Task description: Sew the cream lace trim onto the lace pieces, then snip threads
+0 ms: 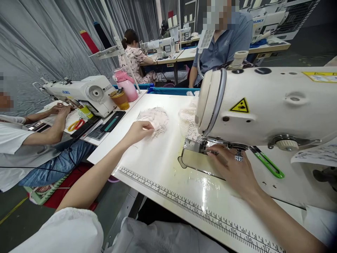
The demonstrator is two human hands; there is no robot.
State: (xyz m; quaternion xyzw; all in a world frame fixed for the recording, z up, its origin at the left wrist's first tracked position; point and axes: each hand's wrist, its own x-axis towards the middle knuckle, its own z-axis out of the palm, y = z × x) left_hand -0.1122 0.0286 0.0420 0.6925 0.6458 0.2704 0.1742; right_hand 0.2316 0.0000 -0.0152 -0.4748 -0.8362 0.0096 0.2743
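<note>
My left hand [143,130] rests at the lower left edge of a pale pink round fabric piece [158,119] with dark loose threads around its rim. Its thumb and index finger are pinched together at the cloth. My right hand [234,167] is under the head of the white sewing machine [263,102], fingertips drawn together by the presser foot [204,146]; whatever is between them is too small to tell. Behind the needle area lies a second pale, thread-fringed fabric piece [188,121], partly hidden by the machine.
Green-handled snips [271,165] lie right of my right hand. A printed ruler [184,202] runs along the table's front edge. At the left are a cup [120,99], a pink bottle [126,84], orange scissors [76,124] and another machine [89,93] with a co-worker. Two other people sit beyond.
</note>
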